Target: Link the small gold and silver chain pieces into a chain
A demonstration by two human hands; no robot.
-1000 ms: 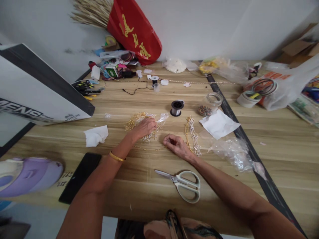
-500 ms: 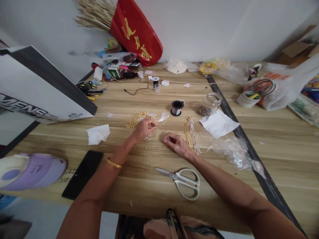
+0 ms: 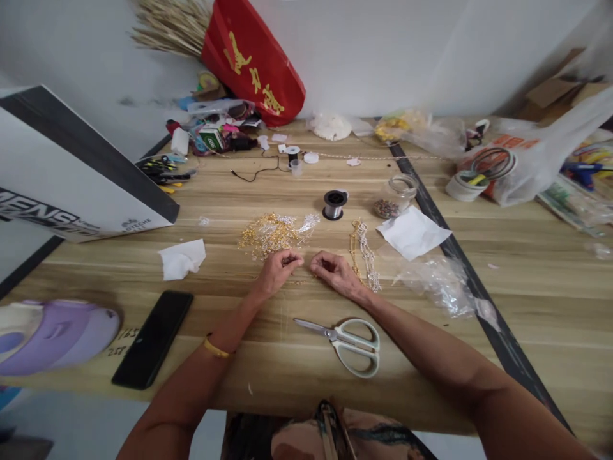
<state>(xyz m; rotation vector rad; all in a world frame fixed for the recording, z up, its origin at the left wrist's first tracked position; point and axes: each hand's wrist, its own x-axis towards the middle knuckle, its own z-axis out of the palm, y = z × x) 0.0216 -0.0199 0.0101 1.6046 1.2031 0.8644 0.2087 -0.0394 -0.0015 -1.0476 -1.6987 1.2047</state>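
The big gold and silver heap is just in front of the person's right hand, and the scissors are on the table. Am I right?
Not quite: the big gold and silver heap is just in front of the left hand, as the head view shows. The scissors are on the table.

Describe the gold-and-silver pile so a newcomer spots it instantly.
On the wooden table, a big white-and-black box stands at the left. Going right from it, just beyond the person's left hand, lies the pile: a glittering tangle of gold and silver pieces. Unlike the narrow strands beside the right hand, it spreads wide.
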